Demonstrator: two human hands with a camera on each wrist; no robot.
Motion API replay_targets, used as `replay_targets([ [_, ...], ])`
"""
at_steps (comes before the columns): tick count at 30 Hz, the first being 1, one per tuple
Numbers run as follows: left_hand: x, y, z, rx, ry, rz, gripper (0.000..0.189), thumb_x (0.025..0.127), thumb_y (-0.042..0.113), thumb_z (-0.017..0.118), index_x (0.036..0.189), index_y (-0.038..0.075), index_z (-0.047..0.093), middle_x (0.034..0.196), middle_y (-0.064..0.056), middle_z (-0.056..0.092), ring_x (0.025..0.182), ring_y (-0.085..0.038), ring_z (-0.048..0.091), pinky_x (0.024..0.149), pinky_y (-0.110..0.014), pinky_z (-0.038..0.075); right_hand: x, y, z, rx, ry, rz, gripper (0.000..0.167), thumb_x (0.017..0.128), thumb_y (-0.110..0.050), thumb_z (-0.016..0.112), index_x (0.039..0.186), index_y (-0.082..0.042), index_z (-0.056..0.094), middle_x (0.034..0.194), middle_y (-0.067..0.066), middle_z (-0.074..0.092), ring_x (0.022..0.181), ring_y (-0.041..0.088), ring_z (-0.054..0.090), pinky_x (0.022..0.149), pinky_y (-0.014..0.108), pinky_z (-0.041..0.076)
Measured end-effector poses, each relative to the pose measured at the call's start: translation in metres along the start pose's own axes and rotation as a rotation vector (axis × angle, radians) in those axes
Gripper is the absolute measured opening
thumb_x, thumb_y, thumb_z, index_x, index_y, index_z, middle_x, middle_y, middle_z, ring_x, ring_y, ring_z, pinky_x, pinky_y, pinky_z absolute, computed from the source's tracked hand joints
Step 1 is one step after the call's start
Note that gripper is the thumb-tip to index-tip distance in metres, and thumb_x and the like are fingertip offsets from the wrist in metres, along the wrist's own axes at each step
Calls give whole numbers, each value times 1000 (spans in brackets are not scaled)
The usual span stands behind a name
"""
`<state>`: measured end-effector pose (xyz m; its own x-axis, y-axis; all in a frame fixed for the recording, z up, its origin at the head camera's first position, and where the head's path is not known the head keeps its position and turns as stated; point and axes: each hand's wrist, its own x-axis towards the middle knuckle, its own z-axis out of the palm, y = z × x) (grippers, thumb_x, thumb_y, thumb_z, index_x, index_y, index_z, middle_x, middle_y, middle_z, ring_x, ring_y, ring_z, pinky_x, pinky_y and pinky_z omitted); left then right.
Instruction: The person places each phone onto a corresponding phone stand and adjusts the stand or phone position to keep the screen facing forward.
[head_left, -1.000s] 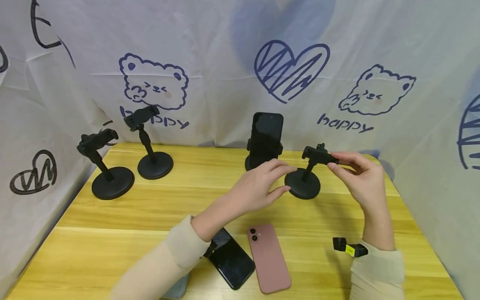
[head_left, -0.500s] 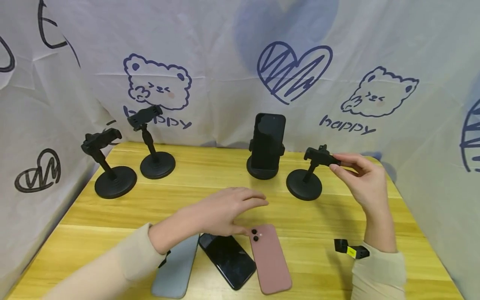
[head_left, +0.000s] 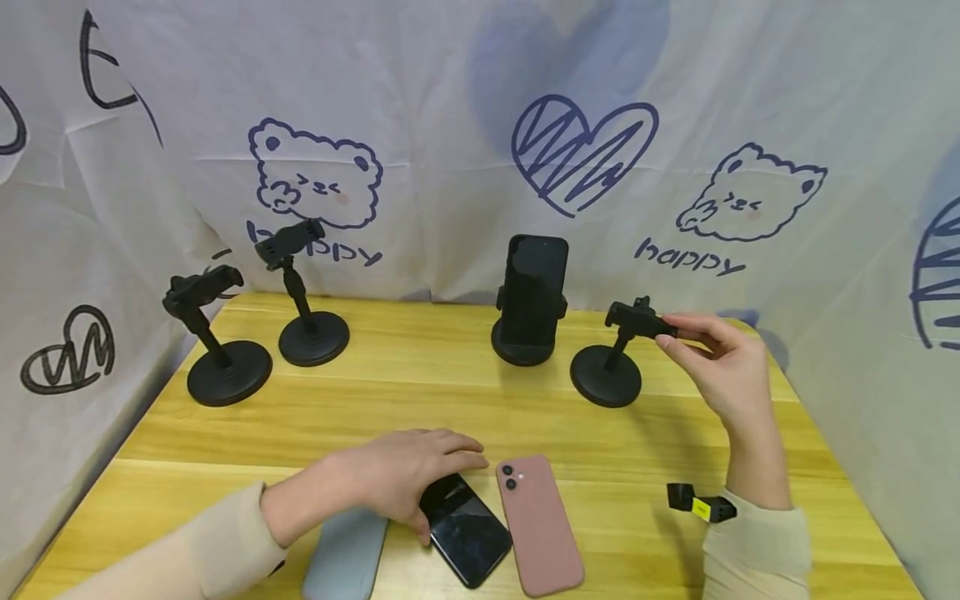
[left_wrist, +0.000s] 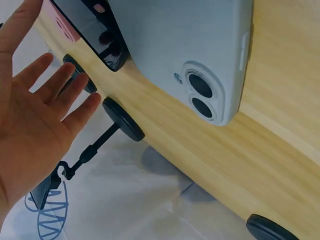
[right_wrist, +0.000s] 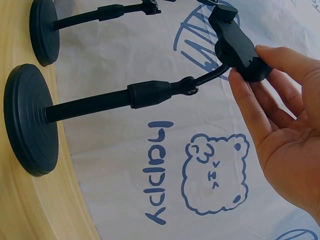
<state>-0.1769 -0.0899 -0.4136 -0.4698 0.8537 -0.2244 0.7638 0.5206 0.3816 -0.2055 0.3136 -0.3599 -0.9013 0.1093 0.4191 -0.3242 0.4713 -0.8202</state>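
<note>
My right hand (head_left: 723, 371) pinches the end of the clamp on a black phone stand (head_left: 606, 379) at the right of the table. In the right wrist view, thumb and fingers hold that clamp (right_wrist: 242, 47) near its end, and nothing sits in the clamp. My left hand (head_left: 405, 471) is over the upper end of a black phone (head_left: 471, 537) lying screen up, with its fingers spread. The left wrist view shows the left fingers extended, gripping nothing. Whether they touch the phone is unclear. A pink phone (head_left: 540, 525) lies to its right, a pale blue-grey phone (head_left: 347, 554) to its left, partly hidden.
At the back, a second stand (head_left: 522, 352) holds an upright dark phone (head_left: 536, 287). Two more black stands stand at the left, one nearer (head_left: 228, 375) and one farther (head_left: 313, 340), their clamps bare. A white printed cloth (head_left: 442, 192) hangs behind the wooden table (head_left: 420, 400).
My left hand has come back from beside the right-hand stand, down and left to the black phone. My right hand keeps its hold on the clamp in the same place.
</note>
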Motion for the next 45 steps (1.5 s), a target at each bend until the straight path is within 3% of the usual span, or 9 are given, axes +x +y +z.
replay_targets([
  [8,3,0,9,60,-10,4,96,63,34,103,147,24,57,149,4,51,134,-16,52,110,-37,47,-1,2,1,15,1,0,32,92,-5,80,123,2,74,113,-9,68,100,6,66,87,12,54],
  [18,6,0,17,17,-10,-6,77,67,29,101,135,29,65,130,10,52,112,-6,51,97,-27,52,0,1,1,7,1,5,32,92,-6,79,123,1,74,114,-10,68,101,7,65,87,12,54],
  [26,4,-1,18,-25,9,8,71,67,23,101,129,30,66,127,11,52,108,-5,49,88,-24,53,0,0,1,1,-5,11,33,93,-8,79,124,0,74,115,-9,67,102,7,65,87,11,54],
  [32,3,-5,20,-14,35,5,74,70,22,99,136,27,65,133,8,52,114,-8,49,86,-24,54,-1,-1,2,-10,-4,13,33,93,-9,79,124,0,74,114,-10,67,102,7,64,87,11,53],
  [37,1,-6,18,17,94,3,78,71,23,99,140,23,63,137,3,52,119,-12,51,89,-27,56,-1,-2,2,-4,-4,10,33,93,-9,79,124,0,73,114,-10,67,102,6,65,87,11,53],
  [41,0,-5,9,37,182,0,79,71,22,99,142,21,63,137,0,51,121,-17,52,87,-33,58,-1,-1,2,-9,-1,10,33,93,-9,79,124,0,74,114,-10,67,102,6,65,87,11,53],
  [45,-1,-2,-5,57,313,-18,77,71,23,98,140,21,64,134,-1,52,120,-20,53,84,-38,59,-1,-2,1,-7,5,15,33,93,-8,79,124,1,74,114,-11,67,101,5,65,87,11,53],
])
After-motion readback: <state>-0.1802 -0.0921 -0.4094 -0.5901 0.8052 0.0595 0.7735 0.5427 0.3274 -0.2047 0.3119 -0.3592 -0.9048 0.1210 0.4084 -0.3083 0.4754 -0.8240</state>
